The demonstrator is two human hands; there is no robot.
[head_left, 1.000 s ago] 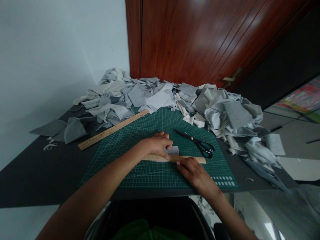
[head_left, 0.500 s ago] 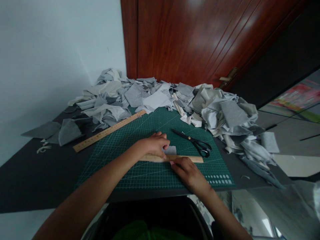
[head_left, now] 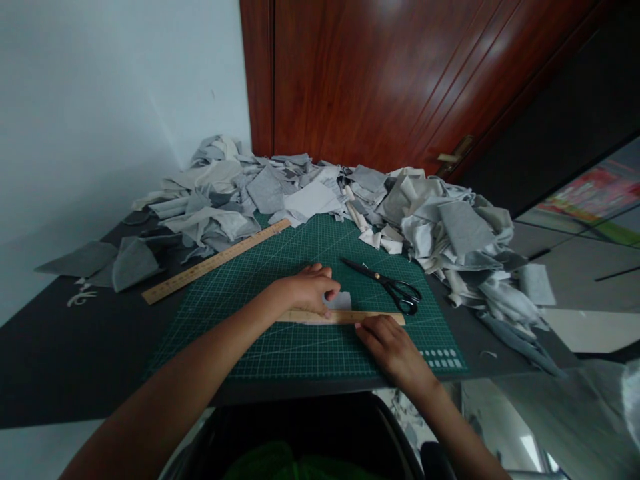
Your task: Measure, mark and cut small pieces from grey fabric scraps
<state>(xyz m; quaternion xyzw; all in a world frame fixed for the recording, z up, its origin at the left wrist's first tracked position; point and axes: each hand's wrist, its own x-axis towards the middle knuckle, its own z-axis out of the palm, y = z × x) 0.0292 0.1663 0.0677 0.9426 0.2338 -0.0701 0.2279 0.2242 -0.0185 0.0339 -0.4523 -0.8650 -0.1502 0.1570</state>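
Note:
My left hand presses down on a short wooden ruler, its fingers bent. Beneath the ruler is a small piece of light grey fabric, which shows above and below the ruler's edges. At the right part of the ruler is my right hand, its fingers closed together by the lower edge. Whatever sits between those fingertips is too small to make out. Black-handled scissors lie just beyond the ruler, tips pointing up and left. All of this rests on a green cutting mat.
A longer wooden ruler lies slantwise over the mat's left edge. Heaps of grey and white fabric scraps line the back and left of the dark table. Another heap of fabric covers the right side. Behind stands a wooden door.
My right hand has slid a little to the right along the ruler's lower edge. My left hand and the ruler stay in place on the fabric.

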